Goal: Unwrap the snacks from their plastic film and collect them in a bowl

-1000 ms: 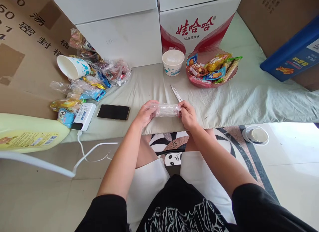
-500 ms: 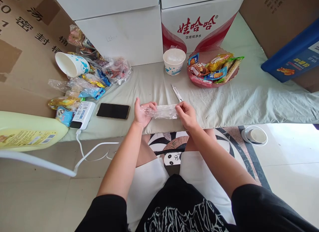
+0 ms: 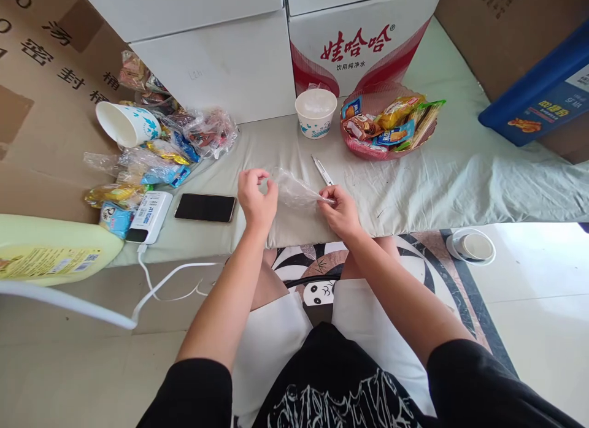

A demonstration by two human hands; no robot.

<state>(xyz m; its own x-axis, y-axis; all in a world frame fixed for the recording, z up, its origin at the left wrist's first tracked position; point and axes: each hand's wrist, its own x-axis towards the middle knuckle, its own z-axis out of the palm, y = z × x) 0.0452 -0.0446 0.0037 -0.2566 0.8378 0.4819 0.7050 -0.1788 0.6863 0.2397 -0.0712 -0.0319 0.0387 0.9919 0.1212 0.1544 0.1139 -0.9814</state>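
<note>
A thin clear plastic bag (image 3: 297,190) stretches between my hands above the cloth-covered surface. My right hand (image 3: 339,212) pinches its gathered, narrow end. At the wider end, my left hand (image 3: 257,198) is turned up with fingers and thumb curled at the film's edge; the exact contact is hard to see through the clear plastic. Just beyond my right hand lies a utility knife (image 3: 322,170), its tip pointing away. A black phone (image 3: 205,208) rests flat to the left of my left hand.
Behind stand a paper cup (image 3: 316,115) and a pink bowl (image 3: 389,147) of packaged snacks, with white boxes (image 3: 216,72) at the back. Leftward are a tipped paper cup (image 3: 129,124), piled snack packets (image 3: 168,170), a power bank (image 3: 150,216) with white cable and a yellow jug (image 3: 55,247).
My left hand has lifted and turned, its fingers now curled. The crumpled strip of plastic has spread into a wider, fanned shape, while my right hand still pinches its end.
</note>
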